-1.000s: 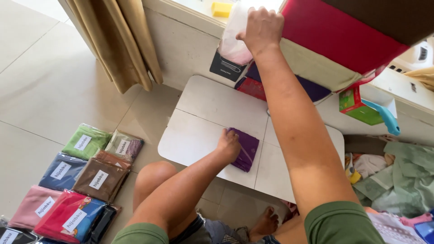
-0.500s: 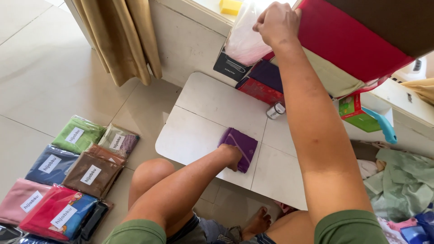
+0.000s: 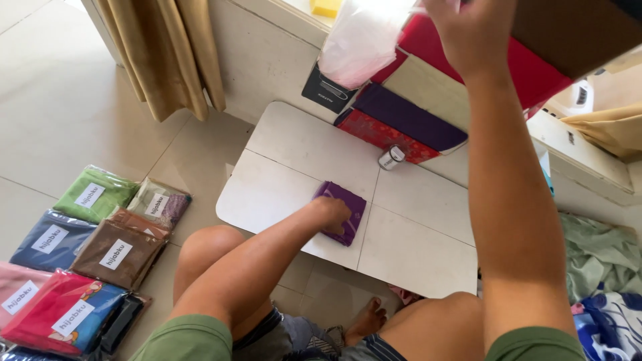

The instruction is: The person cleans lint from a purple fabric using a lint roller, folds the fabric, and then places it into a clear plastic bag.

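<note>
Folded purple cloth point(image 3: 342, 212) under flat left hand point(image 3: 332, 214), right hand point(image 3: 468, 30) fingers pinching crinkly clear bag point(image 3: 361, 37)

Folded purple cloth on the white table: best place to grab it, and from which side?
Probably the far end of the folded purple cloth: the left hand presses the near part flat onto the white table, so only the far end is free. Come from above and pinch that edge, since it lies flat.
</note>
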